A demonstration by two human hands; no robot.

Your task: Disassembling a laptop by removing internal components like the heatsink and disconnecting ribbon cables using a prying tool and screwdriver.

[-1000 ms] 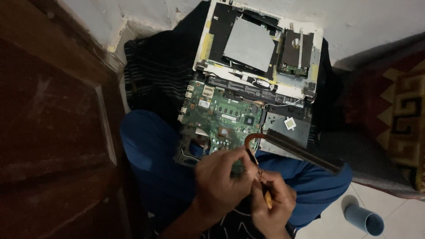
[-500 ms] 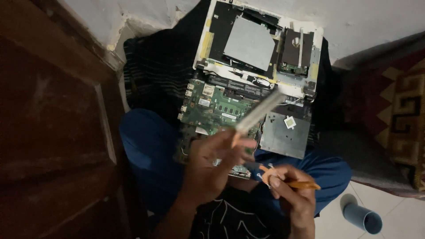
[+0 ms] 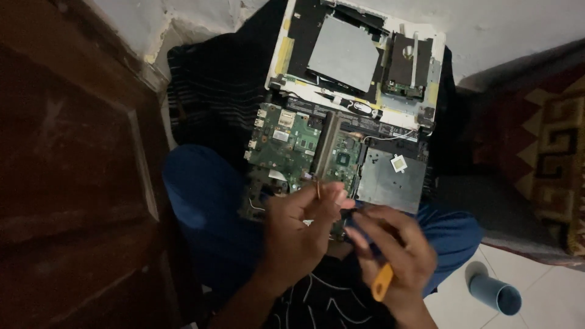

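Head view, looking down on an opened laptop chassis [image 3: 341, 109] lying across the person's lap, which is clothed in blue trousers [image 3: 201, 201]. The green circuit board [image 3: 286, 143] serves as landmark. A long grey bar [image 3: 326, 143] stands on edge across the board, its near end reaching down to the left hand. To the right of the board sits a flat grey metal plate [image 3: 390, 180] bearing a small pale square; beyond the board, at the chassis's far end, lie a large silver drive cover [image 3: 344, 52] and, beside it, a smaller dark module [image 3: 409, 67].

At the near edge of the board the left hand [image 3: 301, 234] is curled, fingers closed on a small part at the board's edge; whether that part is the bar's end or a thin copper-coloured strip showing at the fingertips cannot be told. The right hand [image 3: 396, 256], just right of the left and touching it at the fingertips, is closed around a tool with an orange handle [image 3: 382, 281]; the handle juts out below the palm toward the person, and the tool's dark tip points toward the board's near edge, where the two hands meet.

Left of the board stands a dark wooden door [image 3: 73, 170]. Right of it lies a patterned rug [image 3: 548, 152], and near the rug, on white floor tiles [image 3: 548, 268], a blue-grey tube [image 3: 496, 292] on its side
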